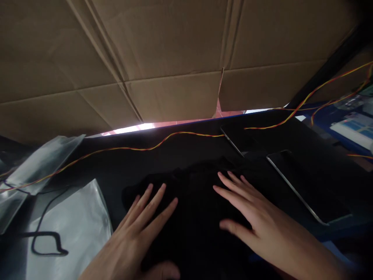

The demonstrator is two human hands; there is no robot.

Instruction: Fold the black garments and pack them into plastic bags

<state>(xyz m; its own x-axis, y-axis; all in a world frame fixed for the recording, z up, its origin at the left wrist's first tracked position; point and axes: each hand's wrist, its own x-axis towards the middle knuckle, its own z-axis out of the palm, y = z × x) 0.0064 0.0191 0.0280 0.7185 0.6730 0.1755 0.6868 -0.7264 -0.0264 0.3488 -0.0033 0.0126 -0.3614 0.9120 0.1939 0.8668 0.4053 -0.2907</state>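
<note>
A black cloth [192, 206], possibly a garment, lies spread over the dark table top, its far edge rumpled. My left hand [140, 229] rests flat on the cloth's left part, fingers spread and thumb toward me. On the right part lies my right hand [247, 210], palm down with the fingers apart. Neither hand grips anything. The cloth is so dark that its exact shape and near edge cannot be made out.
Right of the cloth lies a phone-like slab [309, 186], with another dark slab [237, 138] behind it. Clear plastic bags [72, 229] and a thin black cord [43, 217] are at left. A twisted red-yellow wire [131, 148] crosses the back, before cardboard [175, 93].
</note>
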